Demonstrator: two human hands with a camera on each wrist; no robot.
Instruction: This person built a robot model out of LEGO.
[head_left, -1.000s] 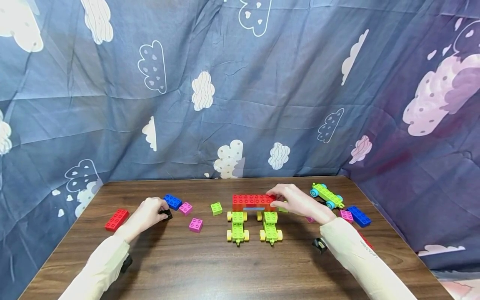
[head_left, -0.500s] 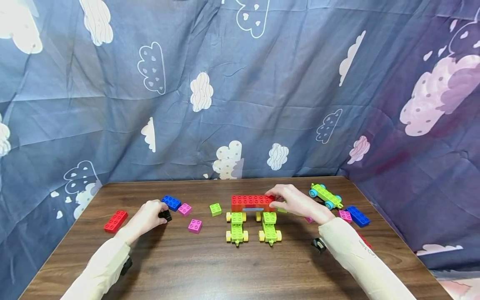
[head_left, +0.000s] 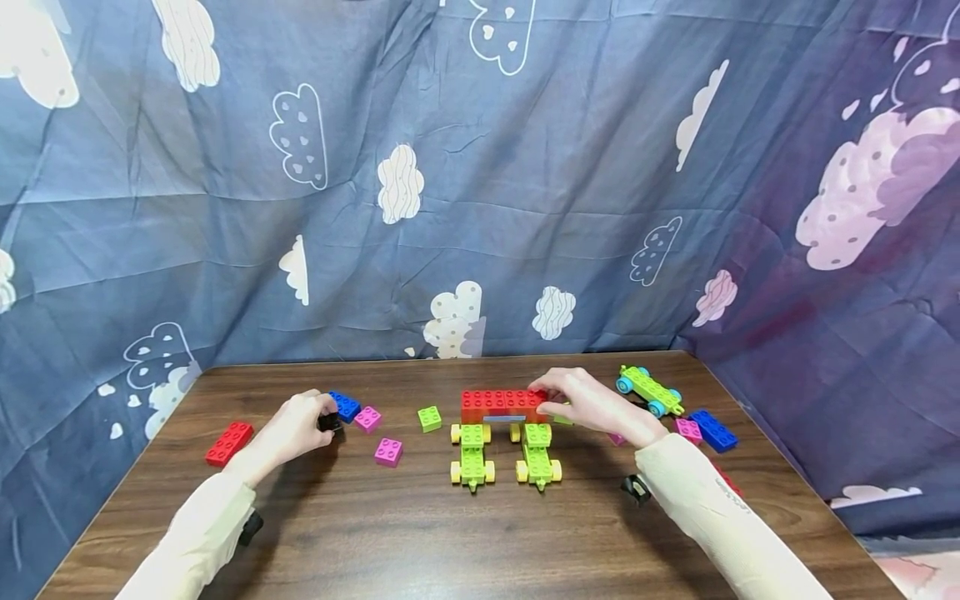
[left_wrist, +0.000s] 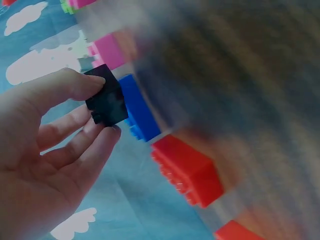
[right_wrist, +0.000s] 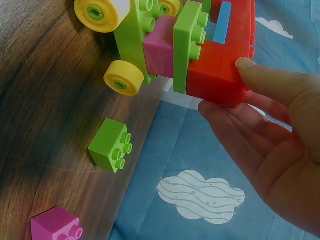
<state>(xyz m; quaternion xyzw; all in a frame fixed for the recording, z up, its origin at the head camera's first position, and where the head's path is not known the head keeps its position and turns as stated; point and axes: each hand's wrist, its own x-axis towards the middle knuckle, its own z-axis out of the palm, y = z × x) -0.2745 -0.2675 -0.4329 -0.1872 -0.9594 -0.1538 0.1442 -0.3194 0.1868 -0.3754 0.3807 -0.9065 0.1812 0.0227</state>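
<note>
My left hand (head_left: 296,425) pinches a small black brick (left_wrist: 107,97) between thumb and fingertips, beside a blue brick (head_left: 346,407). My right hand (head_left: 581,400) grips the right end of a long red brick beam (head_left: 491,403), thumb on one face and fingers on the opposite one. A light-blue strip (right_wrist: 222,22) shows under the beam's middle. The beam bridges two green wheeled bases, the left base (head_left: 472,458) and the right base (head_left: 537,458), both with yellow wheels. In the right wrist view, a magenta brick (right_wrist: 160,47) and a green brick (right_wrist: 185,47) lie between base and beam.
Magenta bricks (head_left: 388,452) and a green brick (head_left: 430,418) lie between my left hand and the model. A red brick (head_left: 229,443) lies at the left. Behind my right arm are a green car base with blue wheels (head_left: 649,390) and a blue brick (head_left: 713,431).
My left hand, holding the black brick, has shifted slightly upward in the head view and now partly covers the blue brick. My right hand stays on the red beam.
</note>
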